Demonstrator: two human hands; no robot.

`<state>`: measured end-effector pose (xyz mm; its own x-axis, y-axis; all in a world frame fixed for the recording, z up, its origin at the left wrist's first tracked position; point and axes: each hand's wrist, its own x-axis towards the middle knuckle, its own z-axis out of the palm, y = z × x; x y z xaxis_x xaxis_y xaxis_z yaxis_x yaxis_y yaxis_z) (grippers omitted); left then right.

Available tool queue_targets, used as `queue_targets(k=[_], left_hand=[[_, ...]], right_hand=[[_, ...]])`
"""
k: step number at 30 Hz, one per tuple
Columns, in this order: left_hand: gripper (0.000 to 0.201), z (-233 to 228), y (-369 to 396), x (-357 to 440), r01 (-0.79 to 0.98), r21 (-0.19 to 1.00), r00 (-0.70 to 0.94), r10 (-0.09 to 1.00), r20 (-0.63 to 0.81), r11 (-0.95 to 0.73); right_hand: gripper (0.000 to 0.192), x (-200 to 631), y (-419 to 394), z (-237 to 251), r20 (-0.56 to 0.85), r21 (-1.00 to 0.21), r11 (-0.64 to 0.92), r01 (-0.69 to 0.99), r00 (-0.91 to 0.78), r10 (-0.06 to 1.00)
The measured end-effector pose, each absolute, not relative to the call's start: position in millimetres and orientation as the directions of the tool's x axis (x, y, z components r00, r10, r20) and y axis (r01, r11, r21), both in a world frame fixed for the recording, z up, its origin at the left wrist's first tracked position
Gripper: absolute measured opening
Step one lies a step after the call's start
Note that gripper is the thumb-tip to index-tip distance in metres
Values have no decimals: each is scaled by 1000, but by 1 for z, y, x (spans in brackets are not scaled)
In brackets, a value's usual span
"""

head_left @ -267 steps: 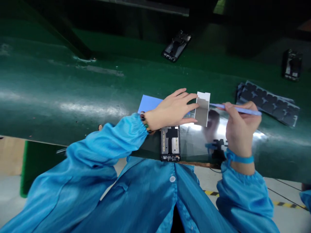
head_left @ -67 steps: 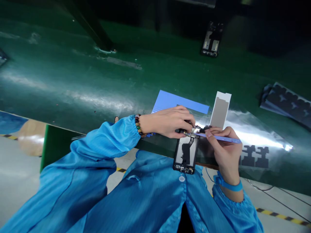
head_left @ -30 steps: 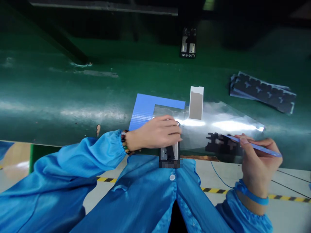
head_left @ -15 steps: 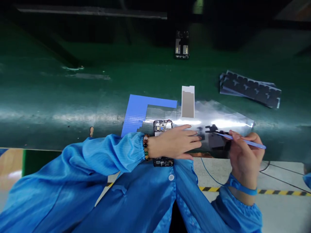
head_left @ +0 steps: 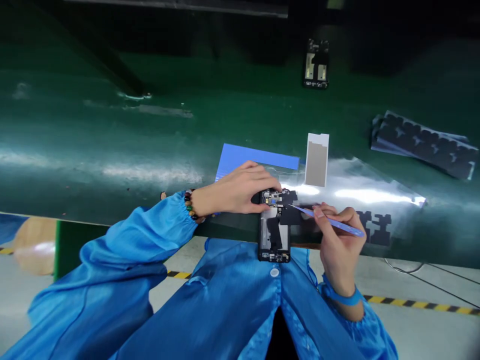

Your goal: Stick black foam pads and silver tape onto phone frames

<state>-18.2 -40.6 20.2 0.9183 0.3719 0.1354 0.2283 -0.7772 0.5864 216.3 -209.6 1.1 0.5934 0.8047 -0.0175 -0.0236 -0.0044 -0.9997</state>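
Here, a dark sticker (head_left: 290, 214) is being laid onto the phone frame (head_left: 274, 232) at the surface's (head_left: 112, 150) near edge; the left hand (head_left: 240, 190) grips its top, the right hand (head_left: 337, 240) pinches blue tweezers (head_left: 326, 222). Careful alignment seems needed before pressing.

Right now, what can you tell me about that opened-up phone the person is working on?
The opened phone frame lies flat at the near edge of the green belt, long side pointing away, its lower end overhanging slightly. It is a black frame with a pale metal inside, a dark patch down the middle and small parts crowded at the top. The left hand grips its top corner; the blue tool, held in the right hand, points its tip at the top.
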Motion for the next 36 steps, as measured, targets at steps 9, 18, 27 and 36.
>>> queue_targets(k=[9, 18, 27, 36], left_hand=[[40, 2, -50, -18, 199, 579, 873, 411, 261, -790], [38, 3, -51, -19, 219, 572, 880, 414, 235, -791], [36, -1, -50, -19, 209, 592, 869, 425, 252, -779], [34, 0, -50, -19, 200, 594, 866, 424, 265, -779]], right_hand=[[38, 185, -214, 4, 14, -1000, 3, 18, 662, 749], [39, 179, -215, 2, 9, -998, -38, 56, 670, 742], [39, 178, -214, -2, 36, -997, -19, 74, 675, 736], [37, 176, -215, 1, 21, -999, -7, 38, 689, 725]])
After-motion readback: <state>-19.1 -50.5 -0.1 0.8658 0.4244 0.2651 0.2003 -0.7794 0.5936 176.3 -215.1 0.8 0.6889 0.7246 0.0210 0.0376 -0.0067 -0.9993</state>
